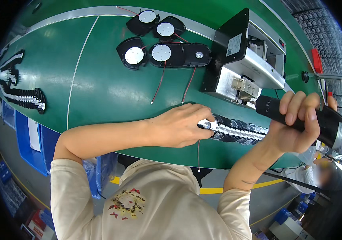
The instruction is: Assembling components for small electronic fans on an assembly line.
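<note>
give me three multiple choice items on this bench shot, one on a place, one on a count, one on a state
1. Where does the stacked row of black speaker units lie?
A. on the near edge of the belt, between the two hands
B. on top of the metal machine
C. on the floor

2. How many round silver discs show in the group of loose speaker units at the far side of the green belt?
A. two
B. four
C. seven

3. What is the right hand doing?
A. resting flat and open on the belt
B. gripping a black handheld power tool
C. hanging out of view

Answers
1. A: the row lies on the belt's near edge, with the left hand on one end of it.
2. B: four silver discs show there.
3. B: its fingers wrap round the tool's body.
</note>
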The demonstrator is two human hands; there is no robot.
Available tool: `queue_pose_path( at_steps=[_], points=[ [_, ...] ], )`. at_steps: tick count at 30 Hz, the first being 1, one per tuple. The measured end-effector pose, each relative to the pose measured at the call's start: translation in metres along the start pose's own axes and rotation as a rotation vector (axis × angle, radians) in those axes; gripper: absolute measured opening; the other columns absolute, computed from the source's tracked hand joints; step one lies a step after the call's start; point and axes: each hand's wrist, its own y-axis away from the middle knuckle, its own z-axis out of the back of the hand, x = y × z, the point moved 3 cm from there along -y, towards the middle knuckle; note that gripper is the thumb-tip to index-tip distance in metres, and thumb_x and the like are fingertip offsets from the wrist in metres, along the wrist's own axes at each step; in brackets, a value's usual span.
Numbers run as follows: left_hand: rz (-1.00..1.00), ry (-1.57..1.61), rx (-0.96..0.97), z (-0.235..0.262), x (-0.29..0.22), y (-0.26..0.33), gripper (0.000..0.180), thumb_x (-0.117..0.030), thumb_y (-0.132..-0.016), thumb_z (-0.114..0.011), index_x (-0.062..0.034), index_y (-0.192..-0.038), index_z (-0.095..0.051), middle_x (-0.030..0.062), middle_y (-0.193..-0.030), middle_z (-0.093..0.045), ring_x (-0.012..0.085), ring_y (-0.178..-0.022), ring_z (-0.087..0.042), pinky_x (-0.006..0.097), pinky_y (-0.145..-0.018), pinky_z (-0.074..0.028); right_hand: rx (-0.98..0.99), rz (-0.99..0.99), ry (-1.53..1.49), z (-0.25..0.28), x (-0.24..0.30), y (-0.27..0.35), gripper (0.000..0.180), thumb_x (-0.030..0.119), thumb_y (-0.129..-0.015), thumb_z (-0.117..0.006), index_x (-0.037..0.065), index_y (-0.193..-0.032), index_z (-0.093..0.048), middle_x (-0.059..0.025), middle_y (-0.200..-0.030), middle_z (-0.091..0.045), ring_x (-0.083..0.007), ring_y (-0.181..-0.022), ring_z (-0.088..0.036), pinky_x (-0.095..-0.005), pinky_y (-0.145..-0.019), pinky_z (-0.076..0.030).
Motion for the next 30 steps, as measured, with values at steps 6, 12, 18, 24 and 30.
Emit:
queue_pose_path(
  at_steps=[6,12,18,24,30],
  points=[
    [-0.026,0.034,0.002,-0.001,0.001,-0.002,0.018,-0.01,-0.075,-0.067,-0.0101,-0.093,-0.065,0.0107,-0.106,-0.051,0.0307,-0.103,-0.055,0.04,-0.084,-0.049,0.023,-0.105,0.079,-0.004,-0.01,-0.008,0.04,0.006,-0.081,-0.047,0.001,-0.12,-0.04,-0.003,-0.061,-0.042,-0.0103,-0.045,-0.038,-0.0274,-0.046,-0.038],
    [-0.012,0.01,-0.011,-0.003,0.003,0.003,0.016,-0.012,-0.077,-0.067,-0.0112,-0.093,-0.067,0.0095,-0.106,-0.052,0.0314,-0.106,-0.056,0.039,-0.085,-0.05,0.159,-0.169,-0.089,-0.011,-0.002,0.013,0.038,0.006,-0.08,-0.051,0.009,-0.118,-0.044,0.0002,-0.065,-0.039,-0.0087,-0.046,-0.037,-0.0273,-0.05,-0.037],
    [-0.022,-0.036,-0.001,-0.004,0.001,0.003,0.015,-0.013,-0.076,-0.066,-0.0112,-0.091,-0.068,0.0101,-0.107,-0.053,0.0299,-0.108,-0.055,0.038,-0.084,-0.049,0.153,-0.211,-0.21,-0.009,0.014,0.056,0.048,-0.002,-0.078,-0.056,0.01,-0.121,-0.038,-0.0038,-0.061,-0.047,-0.0136,-0.04,-0.044,-0.0308,-0.041,-0.042],
    [-0.022,-0.014,0.003,-0.005,0.002,0.003,0.015,-0.014,-0.076,-0.066,-0.0108,-0.09,-0.069,0.0103,-0.108,-0.053,0.0298,-0.108,-0.054,0.038,-0.084,-0.049,0.103,-0.246,-0.201,-0.014,0.009,0.069,0.048,-0.005,-0.076,-0.056,0.01,-0.117,-0.037,-0.0049,-0.06,-0.047,-0.0146,-0.04,-0.044,-0.0317,-0.042,-0.042],
    [-0.025,0.003,-0.008,-0.005,0.0,0.002,0.019,-0.011,-0.07,-0.069,-0.0102,-0.09,-0.069,0.0115,-0.109,-0.052,0.03,-0.106,-0.054,0.038,-0.083,-0.049,0.272,-0.149,-0.105,-0.022,0.012,0.077,0.038,-0.003,-0.076,-0.052,0.006,-0.112,-0.041,-0.0048,-0.061,-0.044,-0.0128,-0.042,-0.042,-0.0287,-0.043,-0.041]
  ],
)
